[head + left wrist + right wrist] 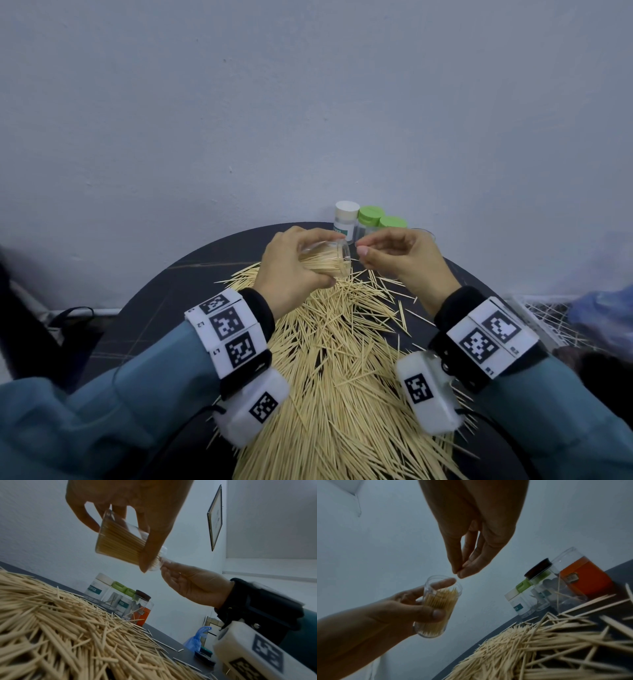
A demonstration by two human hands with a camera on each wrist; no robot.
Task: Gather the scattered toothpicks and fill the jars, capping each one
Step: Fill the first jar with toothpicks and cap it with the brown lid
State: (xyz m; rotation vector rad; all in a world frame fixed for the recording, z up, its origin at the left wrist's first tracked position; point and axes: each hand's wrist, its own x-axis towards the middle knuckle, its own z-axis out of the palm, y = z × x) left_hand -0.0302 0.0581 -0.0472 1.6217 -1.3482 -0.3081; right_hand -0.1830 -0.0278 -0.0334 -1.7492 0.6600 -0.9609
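My left hand (294,270) gripping a tipped clear jar (329,258) full of toothpicks, my right hand (404,263) pinching its fingertips (462,573) together at the jar's mouth, big toothpick pile (342,377) lying on the counter (144,308)

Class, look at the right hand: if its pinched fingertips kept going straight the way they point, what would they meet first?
Most likely the open mouth of the clear jar that the left hand holds tilted toward it. The right hand points its fingertips at the rim, though depth is hard to judge.
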